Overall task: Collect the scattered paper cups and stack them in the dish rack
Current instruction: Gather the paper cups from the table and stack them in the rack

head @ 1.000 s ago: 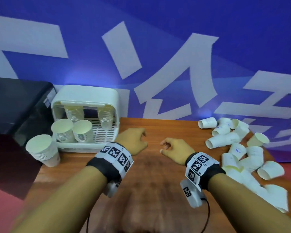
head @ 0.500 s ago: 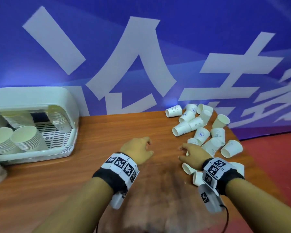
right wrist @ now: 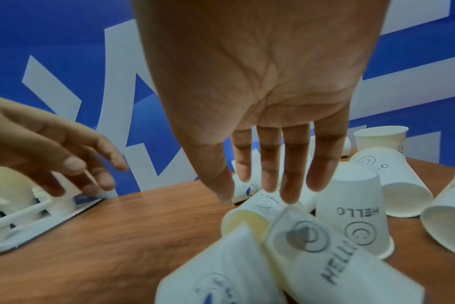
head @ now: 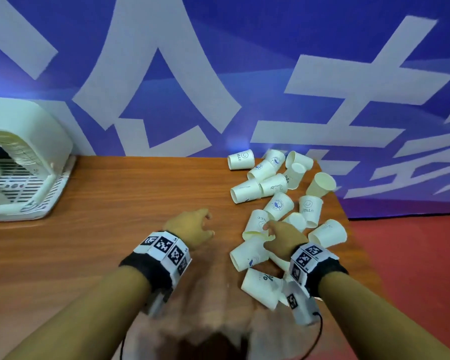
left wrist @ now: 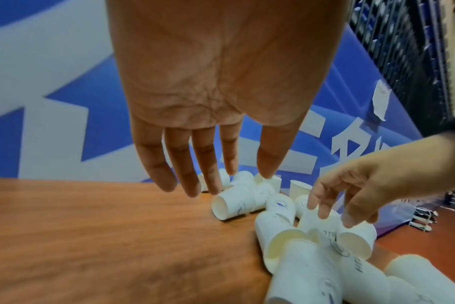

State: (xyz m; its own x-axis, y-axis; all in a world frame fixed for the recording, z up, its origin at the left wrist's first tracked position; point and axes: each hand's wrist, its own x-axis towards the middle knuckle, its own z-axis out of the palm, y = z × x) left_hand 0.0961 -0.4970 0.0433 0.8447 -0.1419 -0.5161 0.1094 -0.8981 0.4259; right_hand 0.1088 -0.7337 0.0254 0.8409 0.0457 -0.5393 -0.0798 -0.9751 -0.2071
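Several white paper cups [head: 276, 203] lie scattered in a pile at the right end of the wooden table [head: 115, 203], most on their sides. My right hand [head: 270, 229] hovers over the pile's near part with straight fingers. Its fingertips [right wrist: 288, 197] come down on a cup lying on its side [right wrist: 249, 218], and it holds nothing. An upside-down HELLO cup [right wrist: 356, 211] stands just right of it. Left of the pile my left hand [head: 205, 224] is held above bare wood, fingers [left wrist: 190, 164] straight and empty. The white dish rack [head: 24, 178] sits at the far left.
The table's right edge [head: 348, 229] runs close behind the pile, with red floor [head: 413, 268] beyond. A blue wall with white lettering [head: 218, 74] backs the table. Bare wood lies between the rack and the cups.
The view has swung right, so the rack now sits at the left edge. My right hand has moved right onto the cup pile, and my left hand has followed toward it.
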